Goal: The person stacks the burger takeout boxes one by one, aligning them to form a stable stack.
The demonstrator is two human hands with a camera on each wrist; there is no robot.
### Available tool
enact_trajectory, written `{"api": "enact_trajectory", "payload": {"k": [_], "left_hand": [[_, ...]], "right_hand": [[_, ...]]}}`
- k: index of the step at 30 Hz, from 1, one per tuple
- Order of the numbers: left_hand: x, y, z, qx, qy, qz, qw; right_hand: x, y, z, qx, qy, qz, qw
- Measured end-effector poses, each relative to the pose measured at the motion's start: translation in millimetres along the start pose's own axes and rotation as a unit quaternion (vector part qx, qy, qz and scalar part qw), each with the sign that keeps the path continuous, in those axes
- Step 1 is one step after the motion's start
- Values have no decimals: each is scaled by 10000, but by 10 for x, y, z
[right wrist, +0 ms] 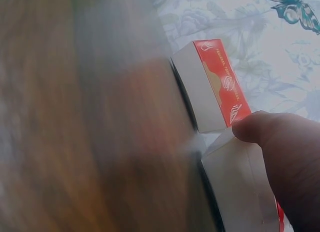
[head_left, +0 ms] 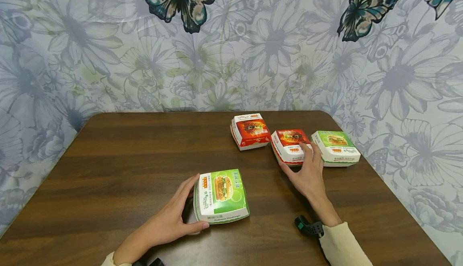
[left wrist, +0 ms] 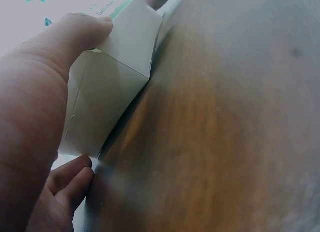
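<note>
A green-and-white hamburger box lies at the front middle of the table. My left hand holds it by its left end, thumb at the near corner and fingers along the far side. In the left wrist view the thumb presses the carton's edge. Farther back on the right, my right hand grips a red-and-white hamburger box from the front, thumb at its left corner and fingers over its right side. The right wrist view shows the thumb along this carton's pale wall.
Another red hamburger box stands just left of the gripped red one, almost corner to corner. A second green hamburger box sits close on its right, near the table's right edge. Behind the brown wooden table hangs a floral, butterfly-patterned cloth.
</note>
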State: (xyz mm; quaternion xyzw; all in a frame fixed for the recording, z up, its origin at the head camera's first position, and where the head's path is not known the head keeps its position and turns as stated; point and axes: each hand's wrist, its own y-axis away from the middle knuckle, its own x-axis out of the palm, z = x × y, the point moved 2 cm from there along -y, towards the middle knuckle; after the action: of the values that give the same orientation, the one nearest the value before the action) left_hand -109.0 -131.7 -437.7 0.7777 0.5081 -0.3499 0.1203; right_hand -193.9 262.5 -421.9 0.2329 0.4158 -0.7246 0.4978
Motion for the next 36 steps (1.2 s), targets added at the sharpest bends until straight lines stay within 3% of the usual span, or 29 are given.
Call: {"api": "enact_trajectory", "payload": {"k": [25,36], "left_hand": [[1,-2,0,-11,-17,-2,10000],[10,-13,-3,28,7,-22,10000]], "right_hand": [[-59,-9,42,-69,-40,-369,9993],[-86,-13,71,-287,-96,-610,9977]]}}
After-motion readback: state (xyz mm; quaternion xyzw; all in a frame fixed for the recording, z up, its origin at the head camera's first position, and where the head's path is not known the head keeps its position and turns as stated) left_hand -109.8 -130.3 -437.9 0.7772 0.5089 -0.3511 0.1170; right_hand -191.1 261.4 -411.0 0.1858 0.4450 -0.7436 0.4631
